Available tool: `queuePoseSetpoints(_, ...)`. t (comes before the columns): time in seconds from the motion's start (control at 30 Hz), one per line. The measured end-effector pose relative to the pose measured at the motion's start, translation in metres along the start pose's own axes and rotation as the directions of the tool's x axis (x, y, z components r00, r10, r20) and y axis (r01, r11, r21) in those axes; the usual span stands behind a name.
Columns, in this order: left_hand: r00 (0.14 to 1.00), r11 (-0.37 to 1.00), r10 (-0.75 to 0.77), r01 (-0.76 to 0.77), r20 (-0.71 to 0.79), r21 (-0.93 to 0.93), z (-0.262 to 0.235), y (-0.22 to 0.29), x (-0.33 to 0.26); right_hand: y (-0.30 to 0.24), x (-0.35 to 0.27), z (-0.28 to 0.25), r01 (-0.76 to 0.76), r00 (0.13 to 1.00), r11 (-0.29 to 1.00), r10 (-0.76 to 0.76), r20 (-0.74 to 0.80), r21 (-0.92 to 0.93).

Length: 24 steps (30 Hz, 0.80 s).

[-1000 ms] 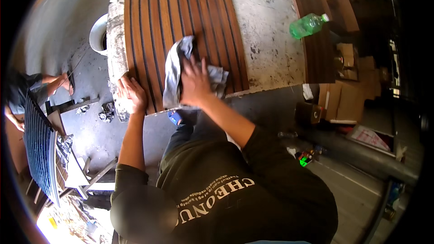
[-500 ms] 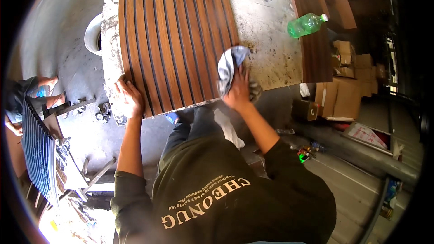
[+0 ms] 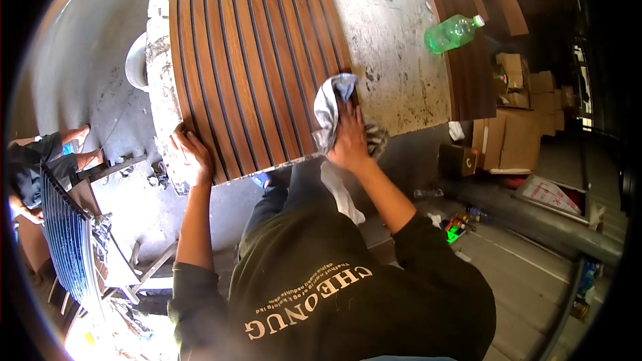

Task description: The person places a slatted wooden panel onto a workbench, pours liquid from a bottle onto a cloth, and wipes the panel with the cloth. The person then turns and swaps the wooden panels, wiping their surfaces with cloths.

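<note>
My right hand (image 3: 349, 139) fingers clenched on a grey rag (image 3: 329, 108), pressing it onto the slatted wood panel (image 3: 247, 60) at its 5 o'clock corner. Left hand (image 3: 192, 155) fingers spread flat, gripping the panel's 7 o'clock corner. Panel lies on the stone desk (image 3: 394, 40); green bottle (image 3: 451, 32) at 2 o'clock.

Boxes and a bag at the right.
Brown cartons (image 3: 513, 120) were stacked by the table; a white-and-red bag (image 3: 552, 194) lay nearby.
</note>
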State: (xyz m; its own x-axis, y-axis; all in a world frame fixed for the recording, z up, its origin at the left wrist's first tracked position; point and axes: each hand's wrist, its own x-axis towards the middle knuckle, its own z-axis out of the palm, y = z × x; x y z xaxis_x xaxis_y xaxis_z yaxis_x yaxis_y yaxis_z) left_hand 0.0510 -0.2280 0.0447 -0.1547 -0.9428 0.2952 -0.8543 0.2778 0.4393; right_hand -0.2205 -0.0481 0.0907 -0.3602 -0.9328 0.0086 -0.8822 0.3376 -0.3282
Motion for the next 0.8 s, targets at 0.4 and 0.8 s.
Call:
queuePoseSetpoints(0.4,1.0,0.998,-0.02,0.021,0.01,-0.064,0.002,-0.006,-0.004,0.012,0.102,0.017,0.023,0.999,0.979,-0.028,-0.024,-0.201)
queuePoseSetpoints(0.8,0.995,0.982,0.049,-0.064,0.087,0.175,0.029,0.103,0.052,0.058,0.238,-0.004,0.086,0.995,0.995,-0.083,0.046,-0.056)
